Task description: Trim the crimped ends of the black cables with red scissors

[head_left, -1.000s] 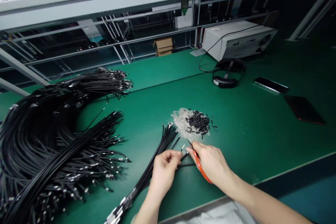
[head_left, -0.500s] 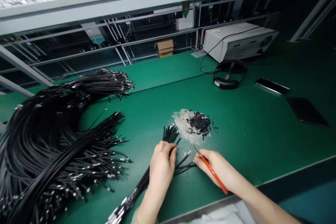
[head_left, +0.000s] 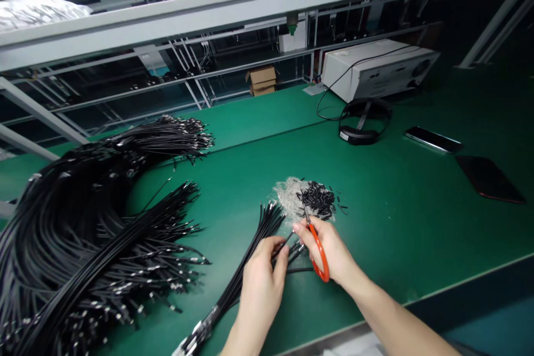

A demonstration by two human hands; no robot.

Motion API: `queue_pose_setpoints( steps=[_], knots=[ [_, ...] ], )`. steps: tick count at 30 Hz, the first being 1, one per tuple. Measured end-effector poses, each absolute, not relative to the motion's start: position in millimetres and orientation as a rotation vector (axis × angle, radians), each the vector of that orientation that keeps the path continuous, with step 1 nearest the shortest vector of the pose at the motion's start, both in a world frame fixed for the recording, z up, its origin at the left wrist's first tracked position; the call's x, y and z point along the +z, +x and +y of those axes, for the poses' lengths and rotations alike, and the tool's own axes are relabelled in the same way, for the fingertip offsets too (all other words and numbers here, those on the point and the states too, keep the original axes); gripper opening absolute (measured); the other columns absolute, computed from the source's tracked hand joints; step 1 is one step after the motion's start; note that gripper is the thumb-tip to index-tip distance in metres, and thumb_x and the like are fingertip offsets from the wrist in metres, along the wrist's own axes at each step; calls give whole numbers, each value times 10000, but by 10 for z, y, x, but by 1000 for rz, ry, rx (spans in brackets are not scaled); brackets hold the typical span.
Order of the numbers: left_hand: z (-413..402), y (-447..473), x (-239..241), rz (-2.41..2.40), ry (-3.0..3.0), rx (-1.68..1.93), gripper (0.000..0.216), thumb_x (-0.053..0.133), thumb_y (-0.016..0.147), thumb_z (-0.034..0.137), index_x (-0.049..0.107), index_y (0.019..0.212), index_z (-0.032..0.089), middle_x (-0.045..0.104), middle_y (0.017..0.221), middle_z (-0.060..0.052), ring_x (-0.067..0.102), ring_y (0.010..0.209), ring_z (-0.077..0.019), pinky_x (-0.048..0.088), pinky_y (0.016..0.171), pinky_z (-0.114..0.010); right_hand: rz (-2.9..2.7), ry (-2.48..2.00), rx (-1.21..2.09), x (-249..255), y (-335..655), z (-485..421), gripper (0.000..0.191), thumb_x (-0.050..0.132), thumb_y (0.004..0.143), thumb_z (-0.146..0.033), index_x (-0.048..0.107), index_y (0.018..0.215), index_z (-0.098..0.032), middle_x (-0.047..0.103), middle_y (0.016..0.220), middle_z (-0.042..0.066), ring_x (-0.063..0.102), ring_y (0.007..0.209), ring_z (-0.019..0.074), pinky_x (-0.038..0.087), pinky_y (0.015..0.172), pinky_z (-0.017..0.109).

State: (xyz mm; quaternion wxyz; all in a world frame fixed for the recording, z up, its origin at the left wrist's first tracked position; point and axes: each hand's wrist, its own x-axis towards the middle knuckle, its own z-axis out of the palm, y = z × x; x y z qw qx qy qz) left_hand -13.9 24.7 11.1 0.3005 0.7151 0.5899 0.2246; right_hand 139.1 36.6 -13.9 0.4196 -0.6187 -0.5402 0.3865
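My left hand point(head_left: 263, 272) pinches a thin black cable point(head_left: 284, 243) between thumb and fingertips, its end pointing up to the right. My right hand point(head_left: 327, 245) holds red-handled scissors point(head_left: 320, 261), blades pointing up and away. The thumb and index finger of that hand are close to the cable's tip; whether they touch it I cannot tell. A bundle of black cables point(head_left: 254, 245) lies beside and partly under my left hand. A few more cable ends show between my hands. Just beyond lies a pile of short black tube pieces point(head_left: 319, 199) next to pale, hair-like fibres point(head_left: 288, 194).
A large heap of black cables point(head_left: 83, 222) covers the left of the green table point(head_left: 237, 178). At the right are a black headset point(head_left: 361, 134), a phone point(head_left: 433, 139) and a dark flat object point(head_left: 488, 177). Behind stands a white box-shaped device point(head_left: 379, 72). A metal beam point(head_left: 233, 3) crosses above.
My right hand has moved up and left with the scissors, closer to my left hand. The left hand has shifted slightly and now holds one cable apart from the bundle.
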Motion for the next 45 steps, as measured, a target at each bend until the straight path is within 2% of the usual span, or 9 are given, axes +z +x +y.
queue_pose_setpoints(
  steps=[2, 5, 9, 13, 17, 22, 28, 34, 45],
  knots=[
    [249, -88, 74, 1535, 1888, 644, 289, 397, 898, 391, 610, 1018, 236, 637, 955, -19, 601, 854, -111, 444, 754, -209, -1407, -1605, 832, -194, 1324, 348, 362, 392, 929, -464, 510, 733, -184, 591, 610, 16, 532, 533, 144, 370, 547, 239],
    [259, -25, 0, 1621, 1913, 679, 293, 415, 890, 385, 649, 927, 214, 638, 856, -21, 593, 771, -110, 420, 708, -209, -1607, -1717, 403, -279, 1243, 303, 314, 364, 957, -372, 519, 768, -174, 599, 661, 41, 534, 554, 163, 347, 561, 269],
    [269, -8, -39, 1672, 1873, 715, 300, 433, 876, 395, 652, 865, 190, 642, 831, -26, 578, 730, -105, 398, 683, -204, -1869, -1564, 57, -335, 1284, 280, 284, 340, 971, -264, 512, 761, -178, 585, 727, 44, 549, 659, 176, 361, 652, 287],
    [312, -20, -26, 1595, 1697, 711, 341, 456, 854, 449, 659, 864, 175, 638, 772, -23, 532, 654, -85, 377, 620, -183, -1891, -1605, 93, -296, 1463, 241, 248, 372, 970, -318, 506, 814, -181, 577, 774, 33, 548, 663, 161, 365, 634, 277],
    [380, -14, -65, 1474, 1407, 699, 403, 500, 812, 501, 647, 809, 127, 582, 646, -9, 449, 555, -55, 332, 526, -159, -2089, -1829, -32, -258, 1532, 134, 274, 492, 899, -454, 533, 823, -194, 561, 809, 49, 536, 669, 210, 355, 649, 335],
    [428, -15, -104, 1396, 1247, 714, 381, 569, 772, 466, 643, 802, 94, 574, 609, 0, 404, 490, -28, 305, 483, -147, -2218, -1913, -2, -250, 1436, 114, 222, 589, 849, -414, 568, 837, -193, 573, 812, 47, 556, 730, 231, 356, 688, 355],
    [429, -18, -83, 1393, 1216, 715, 368, 589, 753, 450, 624, 755, 84, 570, 590, 0, 387, 466, -18, 287, 464, -141, -2250, -1908, 27, -235, 1387, 176, 124, 558, 889, -296, 580, 833, -188, 609, 781, 33, 585, 725, 206, 356, 717, 349],
    [442, -13, -73, 1360, 1208, 716, 364, 593, 750, 443, 626, 777, 81, 575, 598, -1, 408, 486, -22, 303, 486, -142, -2241, -1870, 4, -240, 1427, 171, 107, 567, 884, -270, 590, 816, -191, 633, 754, 38, 614, 700, 214, 367, 702, 351],
    [458, -8, -63, 1349, 1213, 675, 377, 615, 734, 456, 645, 777, 83, 576, 598, 2, 414, 506, -28, 294, 497, -144, -2177, -1884, 226, -224, 1496, 187, 189, 486, 921, -295, 595, 805, -194, 678, 730, 42, 645, 617, 206, 330, 541, 279]
  ],
)
